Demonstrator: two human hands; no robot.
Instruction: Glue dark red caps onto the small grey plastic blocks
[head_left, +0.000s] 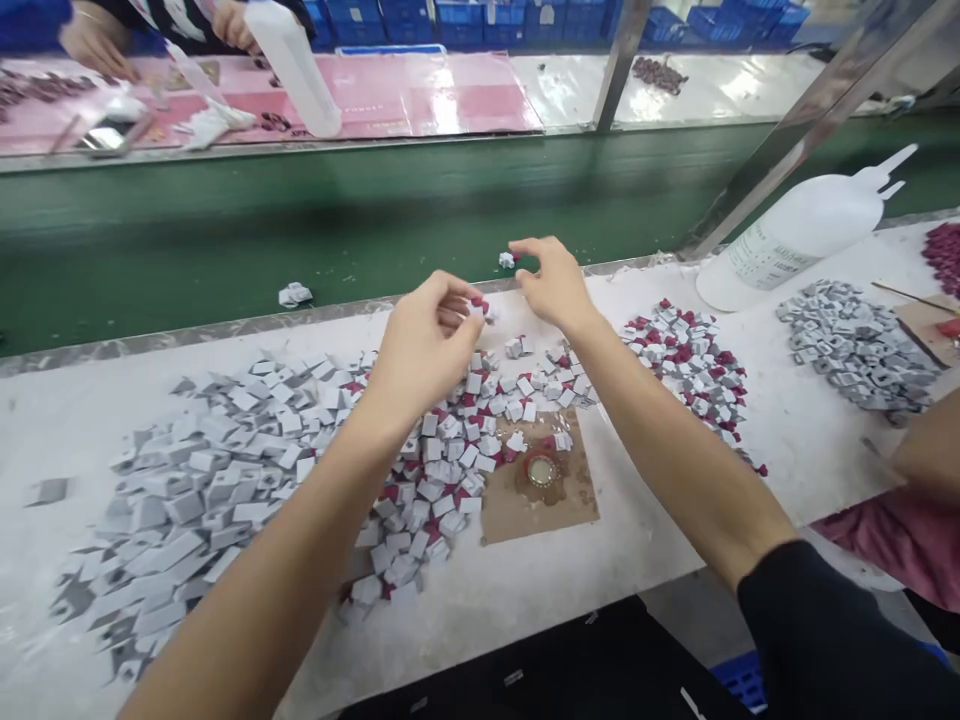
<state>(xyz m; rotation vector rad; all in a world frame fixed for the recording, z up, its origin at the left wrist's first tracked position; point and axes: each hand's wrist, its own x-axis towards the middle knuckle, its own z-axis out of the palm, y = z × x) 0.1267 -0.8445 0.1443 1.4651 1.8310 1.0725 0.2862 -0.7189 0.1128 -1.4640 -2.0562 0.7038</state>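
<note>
My left hand (427,345) pinches a small grey-and-dark-red plastic part (478,304) between thumb and fingertips, above the far side of the white table. To its right, my right hand (553,285) reaches over the table's far edge with thumb and forefinger apart. Just off its fingertips, a small white piece with a bit of red (507,260) is over the green conveyor belt; whether it touches the hand is hard to tell. Below my hands spreads a pile of assembled grey-and-red parts (450,450). Plain grey block parts (217,480) lie heaped at the left.
A cardboard piece (540,515) with a red-rimmed cap (541,470) lies near the middle. Further right are another mixed pile (686,365), grey parts (855,340) and a white squeeze bottle (795,235) by a metal post. Another person's hands (97,45) work across the green belt (375,230).
</note>
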